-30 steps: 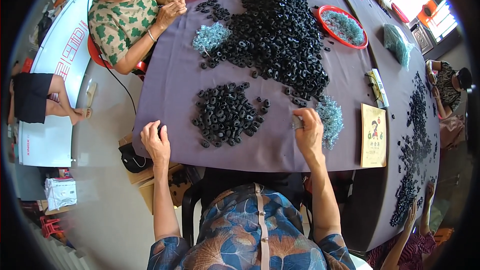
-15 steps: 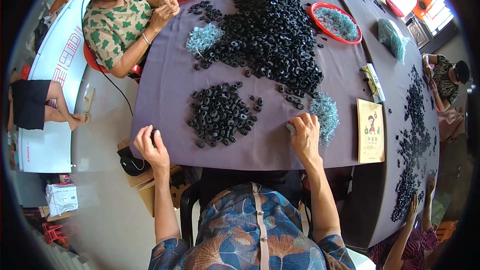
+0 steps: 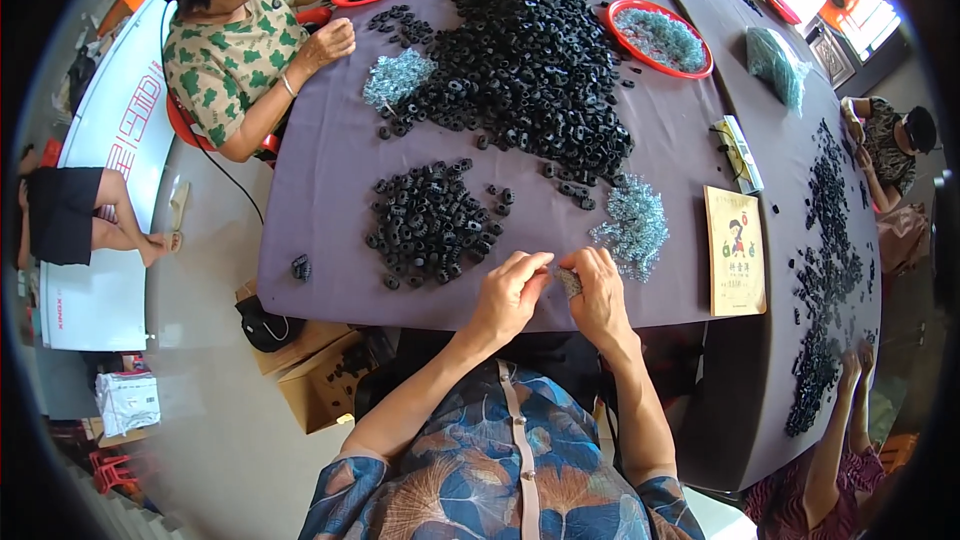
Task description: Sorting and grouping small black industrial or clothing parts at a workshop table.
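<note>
My left hand (image 3: 512,297) and my right hand (image 3: 597,292) are close together above the table's near edge. The left thumb and fingertips are pinched; what they hold, if anything, is too small to make out. A small grey, rough-textured clump (image 3: 571,283) shows between the fingers of my closed right hand. Just left of my hands is a heap of small black plastic pieces (image 3: 430,223), barrel-shaped with openings. Beyond my right hand lies a tangled pile of pale, bluish-silver, spring-like bits (image 3: 637,225). A few black pieces (image 3: 301,267) rest near the table's left edge.
A large black mound (image 3: 530,70) runs up the purple-grey tablecloth (image 3: 330,160). Red trays (image 3: 707,70) stand farther back. A booklet (image 3: 737,250) lies right. A co-worker (image 3: 235,60) sits at left, reaching into a tray; others work along the right side.
My left hand has moved from the table's left edge across to my right hand, leaving black pieces there. My right hand has shifted slightly nearer. The co-worker at left has parted their hands.
</note>
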